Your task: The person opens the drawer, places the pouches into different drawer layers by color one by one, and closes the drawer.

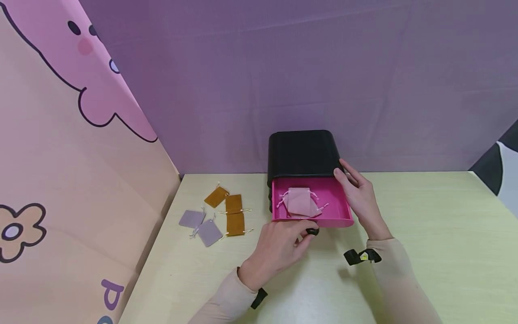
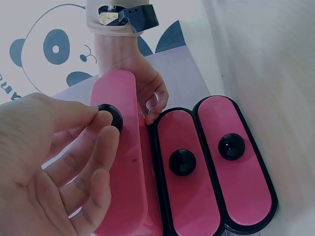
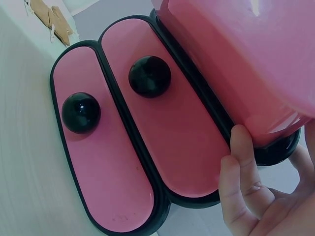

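A small black drawer cabinet (image 1: 303, 153) stands on the table with its pink top drawer (image 1: 335, 198) pulled out. Pale pink drawstring pouches (image 1: 299, 201) lie overlapping inside that drawer. My left hand (image 1: 279, 245) pinches the drawer's round black knob (image 2: 114, 117) between thumb and fingers. At the cabinet's right side, my right hand (image 1: 362, 200) grips the casing by its front edge, beside the open drawer. Two lower pink drawers, the middle one (image 2: 184, 201) and the bottom one (image 2: 243, 184), sit closed, each with a black knob.
Left of the cabinet lie three brown drawstring pouches (image 1: 235, 224) and two grey ones (image 1: 209, 232) on the pale table (image 1: 437, 234). A purple cloth (image 1: 323, 81) hangs behind the cabinet. A patterned pink panel (image 1: 81, 180) borders the table on the left.
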`<state>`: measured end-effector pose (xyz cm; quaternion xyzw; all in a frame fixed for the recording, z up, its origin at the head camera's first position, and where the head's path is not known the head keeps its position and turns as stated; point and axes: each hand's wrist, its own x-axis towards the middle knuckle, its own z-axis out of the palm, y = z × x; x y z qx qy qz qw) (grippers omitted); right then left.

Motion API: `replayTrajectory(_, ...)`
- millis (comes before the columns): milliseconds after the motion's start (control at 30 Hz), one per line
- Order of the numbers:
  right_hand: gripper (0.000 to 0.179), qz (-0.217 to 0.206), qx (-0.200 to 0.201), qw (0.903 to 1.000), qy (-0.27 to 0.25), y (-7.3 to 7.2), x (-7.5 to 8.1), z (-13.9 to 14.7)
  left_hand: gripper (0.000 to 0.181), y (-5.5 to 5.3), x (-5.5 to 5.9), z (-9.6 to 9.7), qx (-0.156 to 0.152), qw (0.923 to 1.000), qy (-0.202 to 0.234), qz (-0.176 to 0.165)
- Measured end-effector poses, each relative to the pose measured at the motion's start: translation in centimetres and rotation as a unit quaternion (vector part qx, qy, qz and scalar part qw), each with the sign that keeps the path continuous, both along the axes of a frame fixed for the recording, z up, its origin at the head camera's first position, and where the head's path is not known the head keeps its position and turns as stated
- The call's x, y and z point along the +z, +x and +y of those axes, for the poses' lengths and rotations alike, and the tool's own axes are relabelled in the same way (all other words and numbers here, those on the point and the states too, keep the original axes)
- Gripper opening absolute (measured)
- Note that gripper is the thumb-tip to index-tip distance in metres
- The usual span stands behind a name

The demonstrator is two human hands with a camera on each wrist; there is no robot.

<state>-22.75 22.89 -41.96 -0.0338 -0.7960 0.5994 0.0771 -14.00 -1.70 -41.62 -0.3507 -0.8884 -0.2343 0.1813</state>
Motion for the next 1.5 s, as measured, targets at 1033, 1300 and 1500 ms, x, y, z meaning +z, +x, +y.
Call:
replayTrajectory(1033,0.07,-0.009,0.003,1.0,-0.001,0.06,0.24,-0.04,0.017,-0.06,0.03,0.21,0.022,0.9997,-0.003,0.011)
replayTrajectory(1300,0.071,-0.014,0.001,0.9999,0.001,0.08,0.2,-0.09,0.019,-0.11,0.08,0.19,0.023,0.9997,-0.002,0.001)
replayTrajectory(1500,0.072,-0.016,-0.002,0.9999,0.002,0.04,0.21,-0.09,0.02,-0.2,0.04,0.26,0.021,0.9998,0.004,-0.001)
